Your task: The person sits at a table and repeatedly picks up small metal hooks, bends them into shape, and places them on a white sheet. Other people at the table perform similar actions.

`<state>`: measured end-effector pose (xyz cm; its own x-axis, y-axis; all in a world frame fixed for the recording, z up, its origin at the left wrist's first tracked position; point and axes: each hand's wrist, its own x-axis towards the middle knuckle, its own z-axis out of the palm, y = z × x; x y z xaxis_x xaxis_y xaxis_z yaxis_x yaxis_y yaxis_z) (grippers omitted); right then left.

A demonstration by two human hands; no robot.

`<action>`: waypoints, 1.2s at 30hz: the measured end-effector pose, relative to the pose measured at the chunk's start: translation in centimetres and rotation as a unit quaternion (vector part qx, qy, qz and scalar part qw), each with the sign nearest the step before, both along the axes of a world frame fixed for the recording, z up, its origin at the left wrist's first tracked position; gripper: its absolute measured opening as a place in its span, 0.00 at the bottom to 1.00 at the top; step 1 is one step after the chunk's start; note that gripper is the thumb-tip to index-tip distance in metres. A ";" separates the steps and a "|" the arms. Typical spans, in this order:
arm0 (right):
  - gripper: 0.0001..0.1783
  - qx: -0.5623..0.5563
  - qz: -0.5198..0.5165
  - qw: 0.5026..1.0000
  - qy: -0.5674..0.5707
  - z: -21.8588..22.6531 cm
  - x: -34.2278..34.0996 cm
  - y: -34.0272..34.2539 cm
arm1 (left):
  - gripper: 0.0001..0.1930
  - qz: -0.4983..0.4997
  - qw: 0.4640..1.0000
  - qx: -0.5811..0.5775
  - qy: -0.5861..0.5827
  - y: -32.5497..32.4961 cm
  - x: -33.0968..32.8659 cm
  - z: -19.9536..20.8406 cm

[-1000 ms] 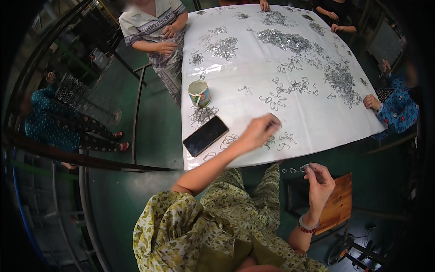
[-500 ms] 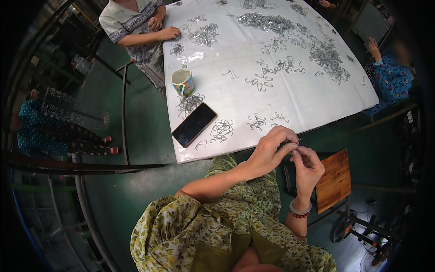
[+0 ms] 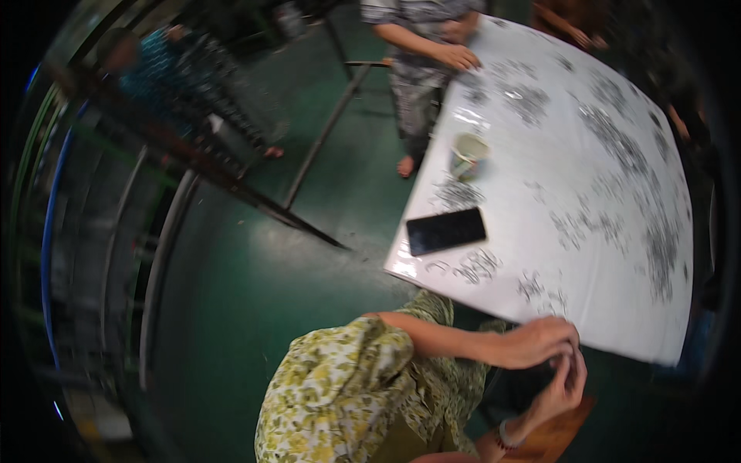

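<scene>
My left hand [image 3: 534,342] and my right hand [image 3: 567,386] meet just off the near edge of the white-covered table [image 3: 509,208]. Both have their fingers curled and pinched together at the tips. Blur and the fingers hide whatever is between them. Closest to my left hand on the table lies a small cluster of bent wire hooks [image 3: 531,286]. Left of it is another loose pile of wire hooks [image 3: 477,266], beside a black phone [image 3: 446,231] lying flat. Beyond the phone, more grey hooks [image 3: 457,194] lie by an upright patterned cup [image 3: 463,168].
Larger heaps of hooks [image 3: 662,251] spread across the table's far and right parts. One person [image 3: 421,42] stands at the far left side, another in teal [image 3: 158,77] farther off. A wooden seat [image 3: 562,432] is under my right forearm; metal bars [image 3: 312,166] cross the left.
The view has swung left, so the table and my hands now sit farther right and lower in the picture, blurred. My hands stay together, fingers pinched.
</scene>
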<state>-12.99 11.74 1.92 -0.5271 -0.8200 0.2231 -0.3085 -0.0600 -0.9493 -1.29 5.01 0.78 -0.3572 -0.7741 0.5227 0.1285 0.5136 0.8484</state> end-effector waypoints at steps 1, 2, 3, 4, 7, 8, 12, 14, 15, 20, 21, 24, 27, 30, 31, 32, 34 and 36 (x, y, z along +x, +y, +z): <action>0.12 -0.017 0.004 1.000 0.022 -0.4 -0.5 -0.5 | 0.05 0.005 1.000 0.014 0.006 -0.1 0.1 0.0; 0.12 -0.016 0.004 1.000 0.017 -0.4 -1.3 -1.0 | 0.04 0.011 1.000 0.018 0.011 0.0 0.2 0.1; 0.12 0.006 0.008 1.000 0.021 -0.4 -2.1 -2.2 | 0.05 0.021 0.999 0.017 0.023 -0.1 0.6 0.2; 0.13 0.028 0.008 0.999 0.024 -0.3 -2.7 -3.5 | 0.05 0.026 0.999 0.017 0.033 -0.1 0.8 0.2; 0.12 0.031 0.089 0.988 0.121 -2.2 -5.6 -9.9 | 0.06 0.001 0.999 0.007 0.034 -0.2 0.8 -0.1; 0.12 0.037 0.144 0.978 0.146 -3.4 -5.9 -13.0 | 0.06 0.006 0.999 0.004 0.031 -0.1 0.9 -0.3; 0.12 0.011 0.244 0.919 0.308 -9.7 -5.6 -23.1 | 0.05 0.010 0.999 -0.005 0.033 0.0 1.2 -0.5; 0.11 -0.007 0.256 0.875 0.410 -12.1 -5.3 -25.7 | 0.05 0.012 0.999 -0.003 0.035 0.1 1.1 -0.9; 0.11 0.005 0.257 0.868 0.425 -12.7 -5.3 -26.3 | 0.05 0.017 1.000 0.001 0.025 0.2 1.3 -0.9; 0.10 -0.062 0.203 0.840 0.500 -13.7 -4.9 -26.3 | 0.04 0.039 0.999 -0.001 0.004 0.1 2.2 -0.3; 0.10 -0.074 0.186 0.862 0.466 -13.8 -5.1 -25.9 | 0.04 0.024 1.000 0.003 0.017 0.1 2.1 -0.3; 0.11 0.012 0.152 0.933 0.326 -11.4 -5.5 -23.2 | 0.04 0.027 0.999 -0.016 0.037 0.5 2.3 0.2; 0.12 0.170 0.168 0.955 0.173 -6.0 -4.4 -19.7 | 0.05 0.043 0.999 -0.029 0.009 0.9 2.2 -0.3; 0.14 0.113 0.239 0.938 0.223 -6.2 -7.3 -16.5 | 0.05 0.014 1.000 -0.009 -0.025 0.6 1.8 -0.7; 0.15 0.132 0.251 0.929 0.238 -4.4 -7.4 -14.7 | 0.04 0.009 0.999 0.004 -0.035 0.5 1.7 -0.7; 0.15 0.132 0.271 0.925 0.231 -2.6 -7.1 -13.0 | 0.04 0.009 0.999 0.009 -0.039 0.4 1.7 -0.5; 0.17 0.127 0.324 0.912 0.218 0.7 -6.1 -10.3 | 0.05 0.016 0.997 0.043 -0.068 0.3 1.9 -0.6; 0.17 0.129 0.327 0.907 0.233 2.9 -5.9 -8.0 | 0.05 0.033 0.995 0.042 -0.079 0.1 1.3 -1.1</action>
<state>-18.85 3.73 4.78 0.1935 -0.9796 0.0536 -0.6575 -0.1701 -0.7340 -0.03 5.07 -0.30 -0.3775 -0.8373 0.3956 -0.0419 0.4422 0.8960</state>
